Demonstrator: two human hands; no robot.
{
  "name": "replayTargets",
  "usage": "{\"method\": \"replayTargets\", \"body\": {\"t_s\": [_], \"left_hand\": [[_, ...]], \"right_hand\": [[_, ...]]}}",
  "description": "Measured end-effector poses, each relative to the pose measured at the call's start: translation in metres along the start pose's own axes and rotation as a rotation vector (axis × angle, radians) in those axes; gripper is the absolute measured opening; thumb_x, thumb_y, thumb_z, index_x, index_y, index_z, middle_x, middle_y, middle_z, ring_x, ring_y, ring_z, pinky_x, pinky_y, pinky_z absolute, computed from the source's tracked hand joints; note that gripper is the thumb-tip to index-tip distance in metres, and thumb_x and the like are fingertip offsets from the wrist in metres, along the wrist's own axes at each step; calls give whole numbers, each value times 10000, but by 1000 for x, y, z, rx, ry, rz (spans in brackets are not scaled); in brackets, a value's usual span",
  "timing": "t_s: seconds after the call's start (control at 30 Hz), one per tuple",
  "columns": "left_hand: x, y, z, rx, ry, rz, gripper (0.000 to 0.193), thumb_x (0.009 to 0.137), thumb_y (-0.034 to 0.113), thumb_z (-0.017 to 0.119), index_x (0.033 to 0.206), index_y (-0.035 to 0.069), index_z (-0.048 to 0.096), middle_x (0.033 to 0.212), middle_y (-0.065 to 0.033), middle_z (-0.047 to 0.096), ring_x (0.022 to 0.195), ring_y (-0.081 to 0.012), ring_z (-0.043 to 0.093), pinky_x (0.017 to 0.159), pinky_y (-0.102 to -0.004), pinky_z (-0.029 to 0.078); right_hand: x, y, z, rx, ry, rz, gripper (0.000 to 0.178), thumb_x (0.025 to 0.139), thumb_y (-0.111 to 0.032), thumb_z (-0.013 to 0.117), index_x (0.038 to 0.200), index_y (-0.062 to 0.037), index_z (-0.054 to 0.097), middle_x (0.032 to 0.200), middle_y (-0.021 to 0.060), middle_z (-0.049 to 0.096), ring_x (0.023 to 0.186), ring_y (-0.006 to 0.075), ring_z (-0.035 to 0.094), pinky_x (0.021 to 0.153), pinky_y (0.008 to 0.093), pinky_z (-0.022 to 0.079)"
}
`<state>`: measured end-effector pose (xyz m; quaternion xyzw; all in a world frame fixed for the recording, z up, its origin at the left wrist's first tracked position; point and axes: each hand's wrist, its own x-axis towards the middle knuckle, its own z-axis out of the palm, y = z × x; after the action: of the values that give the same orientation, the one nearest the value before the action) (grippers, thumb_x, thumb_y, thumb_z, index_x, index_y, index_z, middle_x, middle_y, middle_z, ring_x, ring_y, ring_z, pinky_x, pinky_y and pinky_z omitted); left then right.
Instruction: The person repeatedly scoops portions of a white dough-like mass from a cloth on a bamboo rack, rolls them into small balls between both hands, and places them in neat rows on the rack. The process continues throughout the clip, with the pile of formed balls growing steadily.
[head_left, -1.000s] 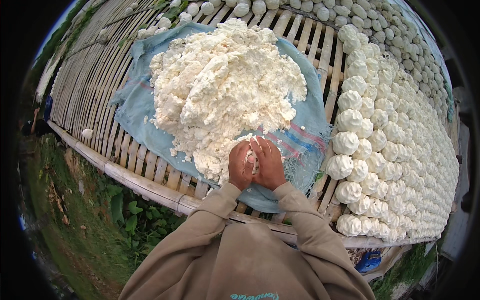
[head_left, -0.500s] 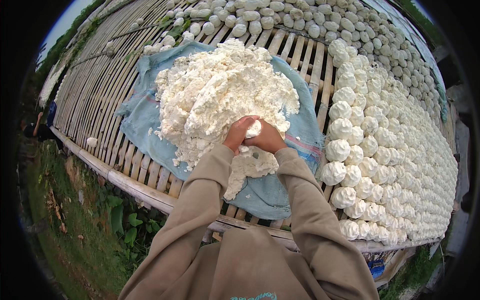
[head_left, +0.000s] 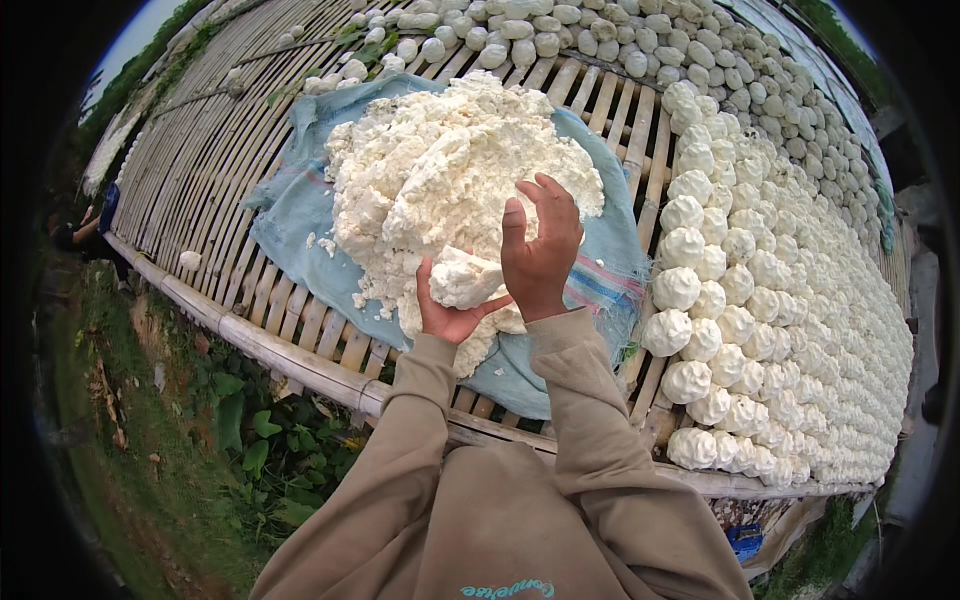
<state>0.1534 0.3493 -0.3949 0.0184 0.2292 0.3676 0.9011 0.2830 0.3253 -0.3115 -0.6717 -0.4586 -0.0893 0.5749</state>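
A rough lump of white, crumbly dough (head_left: 464,279) rests in my left hand (head_left: 448,318), whose thumb and fingers cup it from below. My right hand (head_left: 543,245) is raised just to the right of the lump, fingers apart and holding nothing. Behind both hands rises a large mound of the same crumbly dough (head_left: 440,150). It lies on a blue woven cloth (head_left: 290,215) with a frayed right edge. Loose crumbs are scattered on the cloth left of the mound.
Rows of shaped white dough balls (head_left: 680,288) cover the right side of the bamboo slat platform (head_left: 215,215). Greyer dried balls (head_left: 690,45) lie at the back. One ball (head_left: 190,260) sits alone near the left edge. Another person (head_left: 75,235) is at the far left.
My hands were pressed together around some dough. Now they are apart: the left holds a larger lump, and the right has lifted and opened. The view has shifted slightly.
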Motion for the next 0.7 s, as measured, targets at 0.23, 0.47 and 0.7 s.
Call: {"method": "replayTargets", "body": {"t_s": [0.23, 0.47, 0.7], "left_hand": [[-25, -35, -6, 66, -42, -63, 704, 914, 711, 681, 1353, 162, 640, 1293, -63, 680, 1202, -226, 647, 1060, -415, 536], [-34, -70, 7, 159, 68, -58, 724, 961, 729, 584, 1334, 111, 638, 1261, -68, 696, 1145, -227, 674, 1000, -406, 556], [-40, -96, -3, 304, 21, -144, 803, 1028, 717, 429, 1554, 112, 465, 1503, -120, 579, 1327, -317, 605, 1078, -497, 514]], "right_hand": [[-37, 0, -36, -246, -133, -30, 283, 1022, -318, 606, 1144, -106, 749, 1093, 113, 748, 1038, 353, 684, 992, 485, 479], [-61, 5, -80, -215, -269, 24, 331, 1008, -311, 632, 1251, -104, 720, 1318, 172, 671, 1236, 382, 624, 1051, 496, 463], [-75, 0, -113, -106, -337, 173, 423, 1080, -394, 524, 1269, -59, 700, 1464, 196, 590, 1337, 407, 559, 1123, 549, 401]]}}
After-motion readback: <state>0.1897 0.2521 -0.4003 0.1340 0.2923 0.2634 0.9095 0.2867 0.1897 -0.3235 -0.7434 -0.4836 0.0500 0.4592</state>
